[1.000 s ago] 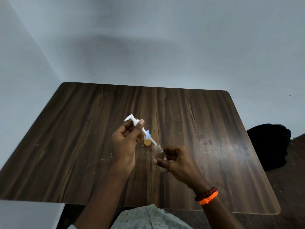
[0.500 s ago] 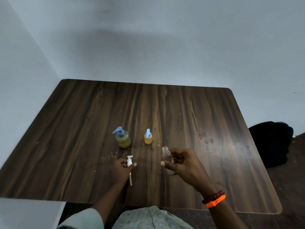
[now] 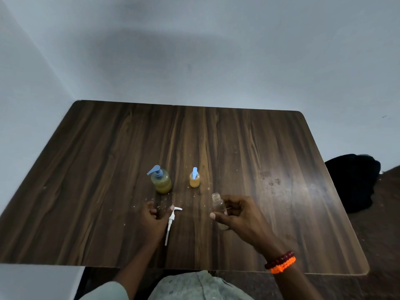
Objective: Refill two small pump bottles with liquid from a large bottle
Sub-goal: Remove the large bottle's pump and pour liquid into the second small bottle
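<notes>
Right hand (image 3: 240,215) grips the uncapped clear bottle (image 3: 219,207); left hand (image 3: 154,217) is released beside its pump (image 3: 171,219). At 12 o'clock, the large bottle (image 3: 161,180) waits; pouring remains.

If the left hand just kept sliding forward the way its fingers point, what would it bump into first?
Probably the large bottle with the blue pump: it stands just beyond the left hand. Depth is hard to judge.

Dim, soft-focus view; glare on the table (image 3: 287,182), edges bowed.

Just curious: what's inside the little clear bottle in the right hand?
The clear bottle looks nearly empty, its neck open. Its base is covered by the right hand, so any liquid left there cannot be seen.
</notes>
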### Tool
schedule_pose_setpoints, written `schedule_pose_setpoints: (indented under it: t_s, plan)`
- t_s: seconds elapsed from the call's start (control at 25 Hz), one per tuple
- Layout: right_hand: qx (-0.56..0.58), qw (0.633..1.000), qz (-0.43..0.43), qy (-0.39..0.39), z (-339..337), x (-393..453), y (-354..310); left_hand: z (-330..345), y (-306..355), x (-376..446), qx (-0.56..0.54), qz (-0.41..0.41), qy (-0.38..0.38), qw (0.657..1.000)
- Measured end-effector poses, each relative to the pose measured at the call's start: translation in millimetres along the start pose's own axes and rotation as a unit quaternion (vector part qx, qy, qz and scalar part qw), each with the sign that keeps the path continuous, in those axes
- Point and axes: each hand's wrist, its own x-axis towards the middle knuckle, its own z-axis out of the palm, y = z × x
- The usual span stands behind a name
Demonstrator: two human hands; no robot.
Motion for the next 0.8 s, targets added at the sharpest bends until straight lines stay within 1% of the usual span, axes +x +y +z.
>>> schedule_pose_setpoints:
  t_s: [0.08,0.16,0.28,0.32,0.36,0.4,0.48,0.52,0.56,0.64,0.72,0.8]
  plan:
    - [0.009,1.0,0.002,-0.003,3,0,-1,-11,9,15,-0.01,0.031,-0.007,0.999]
    - [0.011,1.0,0.008,-0.011,9,2,-3,-24,20,42,0.036,0.093,-0.054,0.994]
    - [0.022,0.999,0.021,-0.012,19,7,-10,-30,43,80,0.121,0.206,-0.112,0.965]
    - [0.024,0.999,0.024,-0.01,21,9,-12,-28,48,89,0.125,0.23,-0.13,0.956]
    - [0.024,0.999,0.026,-0.009,23,11,-15,-24,53,93,0.107,0.235,-0.153,0.954]
    - [0.024,0.999,0.026,-0.01,24,13,-17,-21,57,93,0.083,0.217,-0.167,0.958]
    - [0.024,0.999,0.024,-0.008,26,18,-21,-21,58,89,0.042,0.158,-0.164,0.973]
    - [0.025,0.999,0.023,-0.006,28,20,-22,-22,58,86,0.03,0.143,-0.143,0.979]
    - [0.024,0.999,0.022,-0.004,30,22,-23,-22,57,84,0.038,0.149,-0.117,0.981]
    - [0.013,1.0,0.02,0.0,34,27,-25,-25,56,82,0.1,0.166,-0.083,0.978]
    - [0.003,1.0,0.013,0.002,38,32,-28,-27,58,82,0.137,0.126,-0.091,0.978]
    - [0.002,1.0,0.011,0.006,39,38,-30,-29,54,82,0.128,0.108,-0.113,0.979]
